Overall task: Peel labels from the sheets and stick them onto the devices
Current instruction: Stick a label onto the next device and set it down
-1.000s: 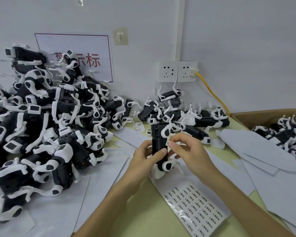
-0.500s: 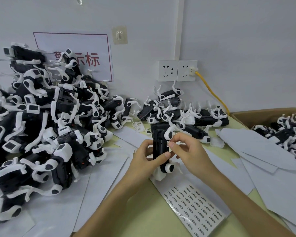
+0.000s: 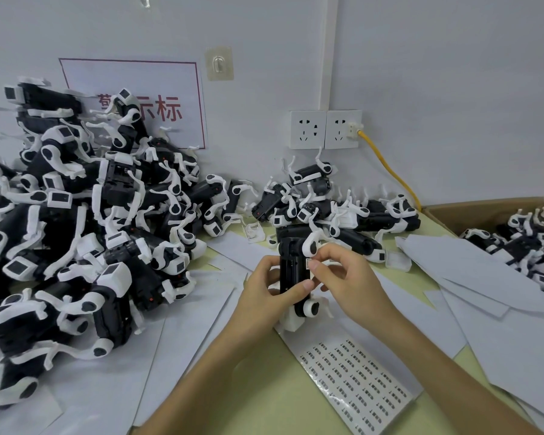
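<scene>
My left hand (image 3: pixel 266 293) grips a black and white device (image 3: pixel 292 268) held upright above the table, thumb across its front. My right hand (image 3: pixel 343 277) pinches a small white label (image 3: pixel 310 263) against the device's right side. A label sheet (image 3: pixel 355 381) with rows of small printed labels lies on the table just below my hands.
A tall heap of black and white devices (image 3: pixel 76 230) fills the left. A smaller heap (image 3: pixel 327 208) lies behind my hands by the wall sockets (image 3: pixel 325 129). A cardboard box (image 3: pixel 453 211) with more devices stands at the right. Blank backing sheets (image 3: pixel 484 277) are strewn over the green table (image 3: pixel 264 403).
The device has tilted slightly more upright in my left hand. My right hand's fingers have shifted along its side while still pinching the label there.
</scene>
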`<state>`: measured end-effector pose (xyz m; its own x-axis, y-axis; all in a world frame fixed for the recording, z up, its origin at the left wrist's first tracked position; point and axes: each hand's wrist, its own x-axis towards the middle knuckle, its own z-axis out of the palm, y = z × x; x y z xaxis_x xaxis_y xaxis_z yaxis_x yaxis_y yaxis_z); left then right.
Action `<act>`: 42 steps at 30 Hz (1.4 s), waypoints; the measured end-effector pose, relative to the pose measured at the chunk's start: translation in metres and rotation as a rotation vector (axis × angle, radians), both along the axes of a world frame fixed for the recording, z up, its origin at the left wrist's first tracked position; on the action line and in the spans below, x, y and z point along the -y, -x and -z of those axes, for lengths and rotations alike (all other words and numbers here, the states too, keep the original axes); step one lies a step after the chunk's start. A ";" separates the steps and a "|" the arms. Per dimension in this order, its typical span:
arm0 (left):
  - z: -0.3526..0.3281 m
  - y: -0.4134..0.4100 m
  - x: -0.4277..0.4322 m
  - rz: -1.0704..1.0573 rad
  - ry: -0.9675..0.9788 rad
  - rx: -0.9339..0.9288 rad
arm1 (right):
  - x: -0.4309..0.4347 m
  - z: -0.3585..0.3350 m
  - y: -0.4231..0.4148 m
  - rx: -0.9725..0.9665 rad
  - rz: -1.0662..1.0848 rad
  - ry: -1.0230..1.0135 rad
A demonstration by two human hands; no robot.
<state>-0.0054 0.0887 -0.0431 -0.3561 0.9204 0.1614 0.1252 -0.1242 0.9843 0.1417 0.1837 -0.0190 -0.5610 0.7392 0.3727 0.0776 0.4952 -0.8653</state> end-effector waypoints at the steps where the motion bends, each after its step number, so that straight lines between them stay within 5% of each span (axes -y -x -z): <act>1: 0.000 0.000 0.000 -0.004 -0.001 -0.003 | 0.000 0.000 0.000 -0.001 0.000 -0.002; 42: 0.002 -0.006 0.001 -0.111 -0.082 -0.202 | -0.002 0.001 0.002 -0.084 -0.027 0.191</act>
